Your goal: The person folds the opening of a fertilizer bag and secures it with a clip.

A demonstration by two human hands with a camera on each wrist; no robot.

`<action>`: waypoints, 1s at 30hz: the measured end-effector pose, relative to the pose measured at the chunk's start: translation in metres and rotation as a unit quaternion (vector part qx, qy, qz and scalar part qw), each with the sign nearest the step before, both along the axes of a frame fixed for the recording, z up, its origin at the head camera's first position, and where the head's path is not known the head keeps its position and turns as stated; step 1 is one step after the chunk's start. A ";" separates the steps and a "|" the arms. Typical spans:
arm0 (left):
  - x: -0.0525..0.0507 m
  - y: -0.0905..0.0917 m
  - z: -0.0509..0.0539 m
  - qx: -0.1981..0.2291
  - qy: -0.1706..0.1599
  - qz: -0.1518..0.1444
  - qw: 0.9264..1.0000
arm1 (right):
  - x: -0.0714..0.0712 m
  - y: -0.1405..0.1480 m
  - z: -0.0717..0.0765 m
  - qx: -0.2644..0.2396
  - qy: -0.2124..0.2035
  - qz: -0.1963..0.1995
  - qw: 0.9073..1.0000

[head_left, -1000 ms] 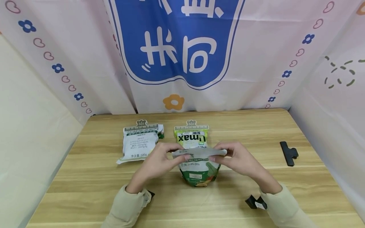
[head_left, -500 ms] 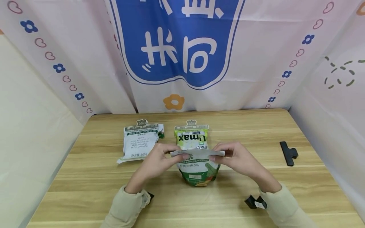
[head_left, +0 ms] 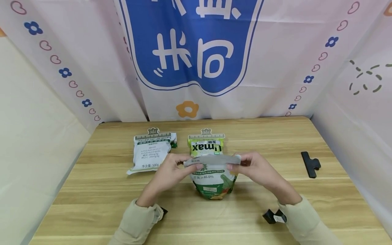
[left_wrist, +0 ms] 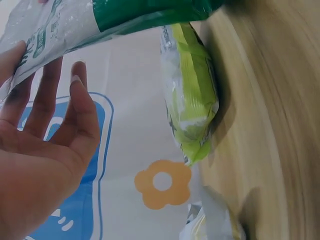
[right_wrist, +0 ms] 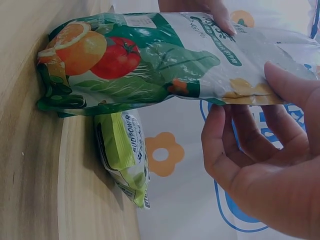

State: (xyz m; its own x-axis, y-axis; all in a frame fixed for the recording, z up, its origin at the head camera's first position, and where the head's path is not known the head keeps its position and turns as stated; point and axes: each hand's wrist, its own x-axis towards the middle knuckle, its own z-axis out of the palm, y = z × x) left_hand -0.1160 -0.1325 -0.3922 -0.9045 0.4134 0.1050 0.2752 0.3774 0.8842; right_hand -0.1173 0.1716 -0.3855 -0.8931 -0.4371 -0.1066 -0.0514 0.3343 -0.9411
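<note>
A green and white plastic bag (head_left: 211, 182) with vegetables printed on it stands upright on the table. My left hand (head_left: 171, 173) pinches the left end of its top edge, thumb in front and fingers behind. On the other end, my right hand (head_left: 257, 173) pinches the same edge, which is folded over as a grey-white strip. The right wrist view shows the bag's printed front (right_wrist: 125, 60) with the right thumb (right_wrist: 287, 82) pressing on it. Behind it lies a lime-green bag (head_left: 206, 146) with a piano-patterned clip (head_left: 206, 135) across its top.
Back left lies a white bag (head_left: 150, 154) with a similar clip (head_left: 153, 135). A black clip (head_left: 310, 165) rests on the wooden table (head_left: 306, 204) at the right. Printed cloth (head_left: 263, 98) hangs behind the table.
Both hands keep their hold on the bag's top edge. The edge has shifted and now shows a wider grey-white strip folded toward me; the right thumb has moved slightly.
</note>
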 end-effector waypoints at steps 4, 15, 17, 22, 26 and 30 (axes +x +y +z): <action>-0.001 0.001 0.000 0.018 -0.061 0.011 0.998 | -0.001 0.001 0.001 0.000 -0.017 -0.004 1.000; 0.000 0.009 -0.005 0.072 -0.175 0.071 0.979 | 0.000 -0.001 0.006 0.022 -0.035 -0.022 0.999; 0.001 0.012 -0.006 0.072 -0.194 0.086 0.975 | 0.000 -0.002 0.007 0.024 -0.044 -0.026 0.998; 0.001 0.016 -0.007 0.070 -0.227 0.107 0.966 | 0.000 -0.001 0.007 0.028 -0.061 -0.029 0.997; 0.002 0.017 -0.007 0.070 -0.234 0.109 0.964 | 0.001 -0.001 0.007 0.036 -0.055 -0.027 0.998; 0.002 0.018 -0.006 0.073 -0.239 0.108 0.962 | 0.001 0.000 0.007 0.035 -0.055 -0.026 0.998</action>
State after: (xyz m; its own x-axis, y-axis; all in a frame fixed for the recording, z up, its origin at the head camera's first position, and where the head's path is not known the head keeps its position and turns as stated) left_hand -0.1143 -0.1148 -0.3982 -0.9275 0.2218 -0.3009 -0.2466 0.2419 0.9384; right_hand -0.1165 0.1712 -0.3788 -0.8951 -0.3795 -0.2342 0.0703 0.3986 -0.9144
